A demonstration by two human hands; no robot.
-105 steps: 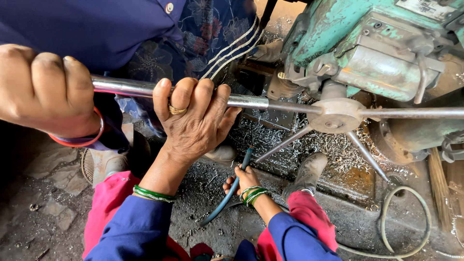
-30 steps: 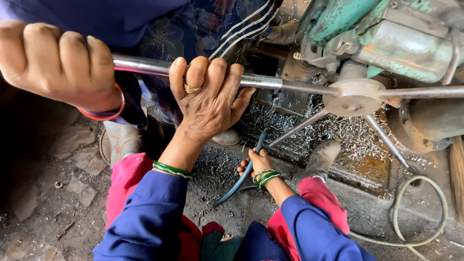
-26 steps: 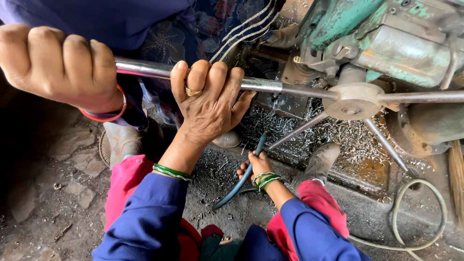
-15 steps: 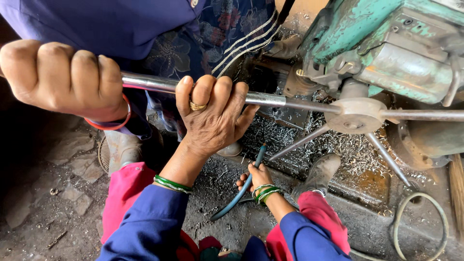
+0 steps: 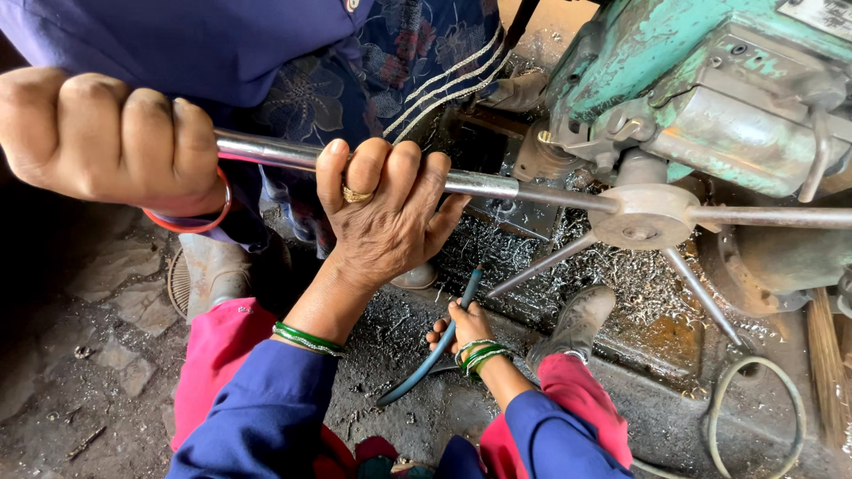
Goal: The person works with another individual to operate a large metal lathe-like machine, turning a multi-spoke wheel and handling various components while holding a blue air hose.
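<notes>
Two hands pull one long lever rod (image 5: pixel 484 184).
Left grip (image 5: pixel 382 213) clamps it beside a helper's fist (image 5: pixel 106 137); right grip (image 5: pixel 461 328), at 6 o'clock, clamps a blue hose (image 5: pixel 417 372). Next likely needs a steady pull.

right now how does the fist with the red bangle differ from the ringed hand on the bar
The co-worker's hand wears a red bangle and is a tight fist at the bar's near end. The left hand wears a gold ring and green bangles, with its fingers hooked over the top, closer to the machine. Both grip the steel bar.
</notes>
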